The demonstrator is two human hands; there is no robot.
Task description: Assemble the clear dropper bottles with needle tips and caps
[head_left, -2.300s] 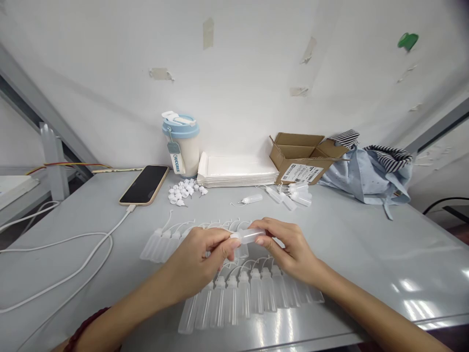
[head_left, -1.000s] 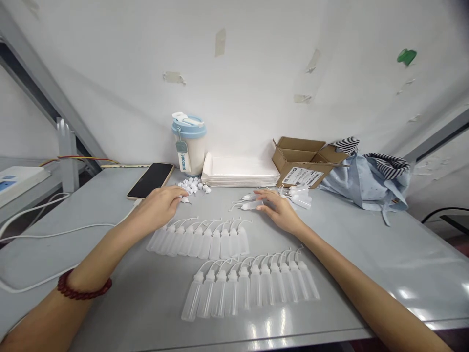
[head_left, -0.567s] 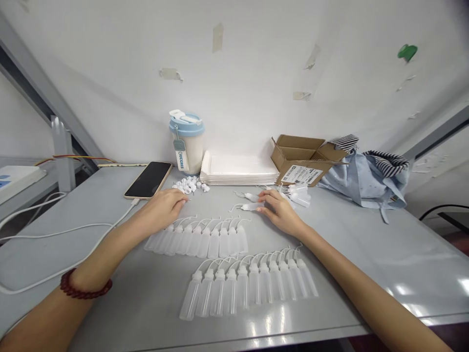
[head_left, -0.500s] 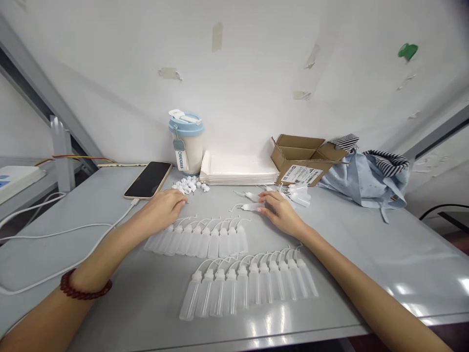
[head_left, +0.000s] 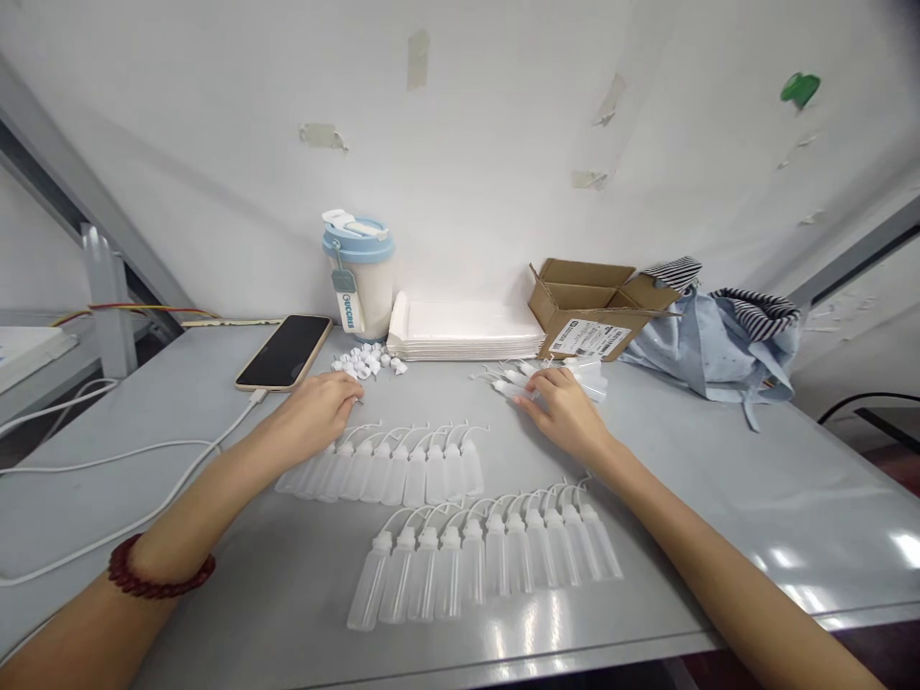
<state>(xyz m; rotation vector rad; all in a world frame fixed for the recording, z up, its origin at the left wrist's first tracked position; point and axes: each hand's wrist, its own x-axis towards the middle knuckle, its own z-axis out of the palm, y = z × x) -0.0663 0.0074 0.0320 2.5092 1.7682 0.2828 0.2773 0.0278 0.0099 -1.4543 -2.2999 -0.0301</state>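
Observation:
My right hand (head_left: 564,407) has its thumb and fingers round a small translucent squeeze bottle (head_left: 509,388) at the edge of a loose heap of such bottles (head_left: 590,379). My left hand (head_left: 316,414) rests with its fingers pressed together just in front of a pile of small white caps (head_left: 359,362). A tiny thin tip shows at its fingertips, too small to name. Between my arms lie two rows of bottles, a back row (head_left: 395,474) and a front row (head_left: 495,561), with their white strap lids turned away from me.
Along the wall stand a lidded cup (head_left: 370,287), a stack of white envelopes (head_left: 467,331), an open cardboard box (head_left: 589,326) and a light blue bag (head_left: 708,345). At the left lies a phone (head_left: 286,353) with a white cable (head_left: 208,460) across the table.
My right hand has moved slightly right, bringing a bottle back closer to the heap. My left hand has hardly moved; the view has shifted a little.

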